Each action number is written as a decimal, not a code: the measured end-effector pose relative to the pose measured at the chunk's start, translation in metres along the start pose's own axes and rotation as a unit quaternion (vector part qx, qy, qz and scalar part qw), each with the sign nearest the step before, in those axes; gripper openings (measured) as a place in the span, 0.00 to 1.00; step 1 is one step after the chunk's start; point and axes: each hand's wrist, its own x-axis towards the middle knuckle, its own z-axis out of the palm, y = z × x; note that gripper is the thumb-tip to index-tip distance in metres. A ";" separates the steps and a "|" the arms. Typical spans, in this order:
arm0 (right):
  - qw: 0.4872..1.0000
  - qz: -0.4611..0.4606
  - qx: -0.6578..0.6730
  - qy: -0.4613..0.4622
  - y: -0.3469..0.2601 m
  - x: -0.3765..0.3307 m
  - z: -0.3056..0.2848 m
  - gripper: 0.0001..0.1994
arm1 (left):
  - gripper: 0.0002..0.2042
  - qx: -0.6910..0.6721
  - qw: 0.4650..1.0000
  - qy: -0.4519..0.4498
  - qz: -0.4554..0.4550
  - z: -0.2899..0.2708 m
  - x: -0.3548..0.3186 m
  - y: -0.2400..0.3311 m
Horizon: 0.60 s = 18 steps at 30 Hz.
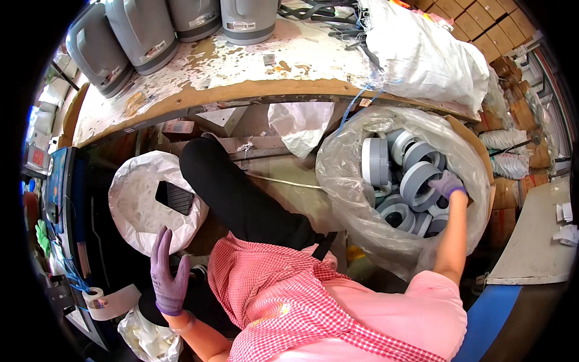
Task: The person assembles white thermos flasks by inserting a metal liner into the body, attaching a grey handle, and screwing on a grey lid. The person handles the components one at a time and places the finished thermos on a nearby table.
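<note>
My right hand (447, 184), in a light purple glove, reaches into a large clear plastic bag (347, 163) to my right. Its fingers close over the edge of a two-tone grey plastic ring (416, 188). Several more such rings lie jumbled around it, among them an upright one (375, 161) at the left of the heap. My left hand (169, 274), gloved too, is raised with fingers stretched apart and holds nothing. Just beyond it is a round white-covered surface (136, 181), on which a dark phone-like object (175, 198) lies.
Ahead is a worn, paint-chipped workbench (253, 66) with several grey jug-shaped housings (145, 36) at its left. A white sack (422, 54) and dark strips (325, 12) lie at its right. Label roll (102, 303) at left; grey-topped table (537, 235) at right.
</note>
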 end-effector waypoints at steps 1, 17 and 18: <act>0.999 -0.027 -0.022 0.011 -0.013 -0.001 -0.020 0.38 | 0.31 0.006 1.000 0.006 -0.001 -0.003 -0.002 0.001; 0.849 -0.204 0.076 0.481 -0.211 0.232 -0.233 0.19 | 0.30 0.013 0.992 0.084 -0.097 -0.033 -0.045 0.005; 0.778 -0.302 -0.025 0.551 -0.143 0.247 -0.249 0.23 | 0.30 0.007 0.991 0.094 -0.095 -0.031 -0.049 -0.003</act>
